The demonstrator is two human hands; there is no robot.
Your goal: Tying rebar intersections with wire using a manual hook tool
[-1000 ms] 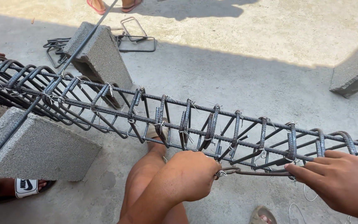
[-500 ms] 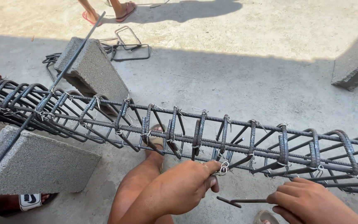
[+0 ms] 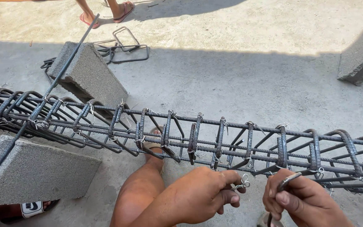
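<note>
Two hands work at the near side of a long rebar cage (image 3: 198, 138) that runs across just above them. The left hand (image 3: 209, 195) pinches a loop of tie wire (image 3: 242, 183) at a lower bar. The right hand (image 3: 303, 201), just beside it, grips a hooked metal tool (image 3: 288, 180). A concrete block (image 3: 34, 172) lies far left of them.

The rebar cage (image 3: 215, 143) was dark, ribbed steel with a dull, rust-tinged finish, tied with thin, bright wire (image 3: 242, 184). The blocks (image 3: 36, 172) looked grey, coarse and porous. The floor (image 3: 232, 80) was rough, matt concrete.
</note>
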